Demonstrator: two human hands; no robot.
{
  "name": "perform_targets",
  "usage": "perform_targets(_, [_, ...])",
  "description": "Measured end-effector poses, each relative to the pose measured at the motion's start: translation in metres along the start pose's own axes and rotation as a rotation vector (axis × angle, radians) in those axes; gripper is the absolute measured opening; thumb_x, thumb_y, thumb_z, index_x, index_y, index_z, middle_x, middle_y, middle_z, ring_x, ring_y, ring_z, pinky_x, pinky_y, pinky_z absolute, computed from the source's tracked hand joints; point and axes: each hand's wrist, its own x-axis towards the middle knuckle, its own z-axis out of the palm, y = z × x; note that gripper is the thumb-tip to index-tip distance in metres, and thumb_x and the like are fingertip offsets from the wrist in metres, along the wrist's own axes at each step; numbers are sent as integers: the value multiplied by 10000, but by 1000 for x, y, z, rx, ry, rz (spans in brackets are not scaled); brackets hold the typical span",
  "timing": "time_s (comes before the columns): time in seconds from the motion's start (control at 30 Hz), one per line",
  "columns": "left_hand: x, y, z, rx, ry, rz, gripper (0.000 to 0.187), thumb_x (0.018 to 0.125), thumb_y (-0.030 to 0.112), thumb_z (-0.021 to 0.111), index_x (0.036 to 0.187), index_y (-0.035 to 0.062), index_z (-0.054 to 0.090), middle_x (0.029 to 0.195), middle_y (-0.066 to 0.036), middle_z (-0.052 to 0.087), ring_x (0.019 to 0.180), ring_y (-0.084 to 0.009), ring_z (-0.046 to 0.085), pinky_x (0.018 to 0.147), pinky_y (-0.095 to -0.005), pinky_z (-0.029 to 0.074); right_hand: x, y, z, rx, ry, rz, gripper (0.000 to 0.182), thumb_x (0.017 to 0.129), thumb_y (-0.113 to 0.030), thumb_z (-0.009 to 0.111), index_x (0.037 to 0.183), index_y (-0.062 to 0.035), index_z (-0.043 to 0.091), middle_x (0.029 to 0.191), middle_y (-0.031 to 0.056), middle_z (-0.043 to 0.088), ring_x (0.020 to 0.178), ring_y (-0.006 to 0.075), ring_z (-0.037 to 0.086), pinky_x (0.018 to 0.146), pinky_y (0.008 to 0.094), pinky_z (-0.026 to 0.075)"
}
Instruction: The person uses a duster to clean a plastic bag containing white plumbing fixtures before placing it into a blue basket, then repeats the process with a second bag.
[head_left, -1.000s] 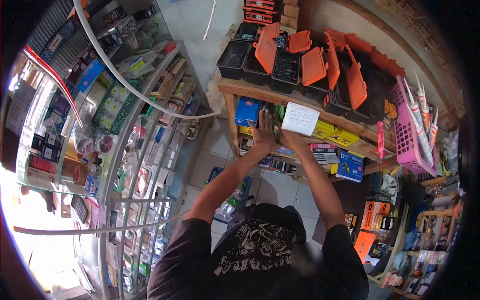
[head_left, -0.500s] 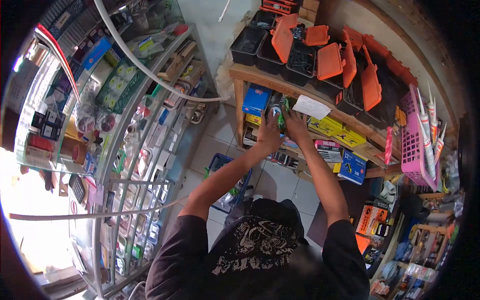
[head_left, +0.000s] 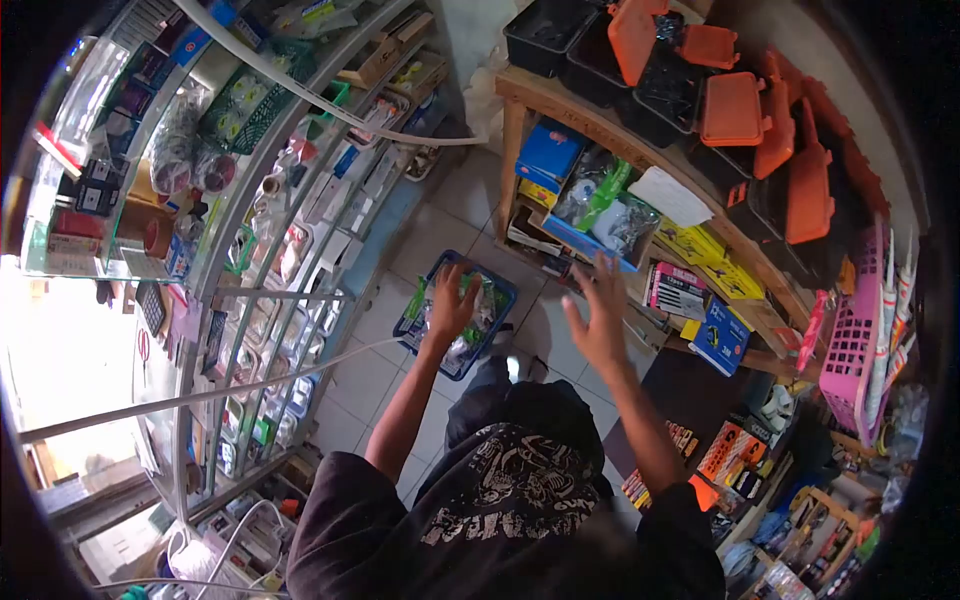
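Observation:
My left hand (head_left: 452, 305) is over a blue basket (head_left: 506, 318) on the tiled floor, its fingers spread. Plastic bags and something green lie in the basket; whether the hand touches them I cannot tell. To the right, my right hand (head_left: 598, 310) hangs in the air with fingers apart and nothing in it. Just above it, on the wooden shelf, a blue open box (head_left: 590, 245) holds clear plastic packets and a bright green strip (head_left: 606, 198). A white paper (head_left: 672, 196) lies beside that box.
Black bins with orange lids (head_left: 732, 108) line the top of the wooden shelf (head_left: 600, 122). A glass display rack (head_left: 345, 235) stands on the left. At the right are a pink basket (head_left: 852, 340) and a blue box (head_left: 720, 335). A pale cable (head_left: 250, 387) crosses the left side.
Both hands have left the shelf box. My left hand has moved down and left to the floor basket, my right hand down and slightly right. The view has shifted, showing more of the basket.

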Motion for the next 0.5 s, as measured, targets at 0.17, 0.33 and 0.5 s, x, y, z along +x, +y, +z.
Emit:
perform_targets(0.17, [-92,-145,46,50,-42,-293,321,883,265,590,1101,30,601,1105,-219,598,1046,-382,560,886,-425,444,-78,27,96,278,-308,91,341,856,-215,628,1172,-91,599,1296,190,513,1235,344,462,1014,453,351])
perform_targets(0.33, [-112,-216,79,27,-84,-590,363,871,297,602,1118,32,601,1096,-220,607,1002,-356,599,880,-407,465,-133,97,219,640,-670,625,351,881,-227,614,1169,-30,584,1134,159,627,1023,257,625,854,349,490])
perform_targets(0.5, [-88,-261,104,275,73,-424,458,826,282,650,1194,30,547,1143,-254,561,1069,-394,543,902,-459,447,-119,122,324,691,-699,681,467,869,-235,618,1278,-45,499,1146,143,617,944,227,639,807,331,500])
